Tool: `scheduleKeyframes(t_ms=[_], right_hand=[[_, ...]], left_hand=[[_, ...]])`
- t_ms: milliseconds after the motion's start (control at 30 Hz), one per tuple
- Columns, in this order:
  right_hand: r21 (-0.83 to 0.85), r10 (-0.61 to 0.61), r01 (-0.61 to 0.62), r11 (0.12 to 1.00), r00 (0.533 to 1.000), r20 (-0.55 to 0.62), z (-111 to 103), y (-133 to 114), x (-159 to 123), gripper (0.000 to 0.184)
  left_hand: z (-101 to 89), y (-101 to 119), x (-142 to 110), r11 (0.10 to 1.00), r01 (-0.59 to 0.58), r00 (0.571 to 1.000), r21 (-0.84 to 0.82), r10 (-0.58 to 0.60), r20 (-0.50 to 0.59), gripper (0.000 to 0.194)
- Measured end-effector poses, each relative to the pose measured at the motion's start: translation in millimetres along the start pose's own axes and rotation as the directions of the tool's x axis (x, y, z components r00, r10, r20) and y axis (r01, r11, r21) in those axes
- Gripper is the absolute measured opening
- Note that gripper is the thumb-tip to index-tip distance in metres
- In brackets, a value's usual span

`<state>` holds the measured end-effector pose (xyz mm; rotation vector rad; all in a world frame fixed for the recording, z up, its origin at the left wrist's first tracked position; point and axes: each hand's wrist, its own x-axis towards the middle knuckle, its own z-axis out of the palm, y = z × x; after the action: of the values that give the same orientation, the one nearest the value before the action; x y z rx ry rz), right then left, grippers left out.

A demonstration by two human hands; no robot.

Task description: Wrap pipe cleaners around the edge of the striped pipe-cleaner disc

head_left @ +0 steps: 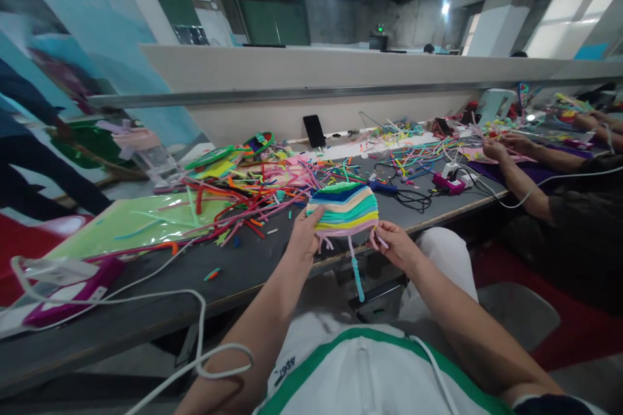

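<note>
A striped pipe-cleaner craft piece (344,207), with green, blue, cream, teal, yellow and pink bands, is held up over the table's front edge. From its lower side hangs a twisted light-blue tail (357,277), and short pink ends stick out at the lower left. My left hand (306,232) is closed on its left side, thumb on the front. At the lower right corner my right hand (393,243) pinches a short pink pipe-cleaner end (381,241). Beyond the piece, many loose pipe cleaners (243,191) lie in a heap.
A dark phone (314,131) leans at the back panel. At left are a clear bottle (153,155), a green sheet (117,227) and a magenta power strip (73,295); a white cable (195,295) loops before it. Co-workers' hands (496,149) work at right, near another magenta device (448,183).
</note>
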<state>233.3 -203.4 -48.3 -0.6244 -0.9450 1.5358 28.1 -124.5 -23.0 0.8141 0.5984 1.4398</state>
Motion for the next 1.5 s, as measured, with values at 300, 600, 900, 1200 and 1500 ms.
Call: scheduleKeyframes(t_ms=[300, 600, 900, 1200, 1500], right_hand=[[-0.177, -0.034, 0.025, 0.984, 0.998, -0.047, -0.8, -6.5, -4.0, 0.020], [-0.185, -0.054, 0.036, 0.982, 0.994, -0.092, 3.7, -9.2, -4.9, 0.020], [-0.172, -0.169, 0.136, 0.976, 0.966, -0.197, -6.6, -9.7, 3.3, 0.017], [-0.146, -0.301, 0.265, 0.953, 0.869, -0.392, -21.6, -30.0, 1.8, 0.018], [-0.156, -0.300, 0.261, 0.953, 0.888, -0.349, -10.4, -15.4, 4.1, 0.017]], left_hand=[[3.7, 1.0, -2.1, 1.000, 0.006, 1.000, 0.015, -0.006, 0.003, 0.040], [3.7, 0.5, -2.5, 1.000, -0.006, 1.000, 0.031, 0.006, 0.020, 0.036], [10.9, 4.6, -3.7, 0.989, 0.142, 0.965, 0.030, -0.145, 0.220, 0.053], [3.4, -4.7, -3.7, 0.959, 0.157, 0.944, 0.238, -0.217, 0.250, 0.038], [11.2, -13.3, -7.1, 0.875, -0.108, 0.927, 0.471, -0.083, 0.366, 0.029]])
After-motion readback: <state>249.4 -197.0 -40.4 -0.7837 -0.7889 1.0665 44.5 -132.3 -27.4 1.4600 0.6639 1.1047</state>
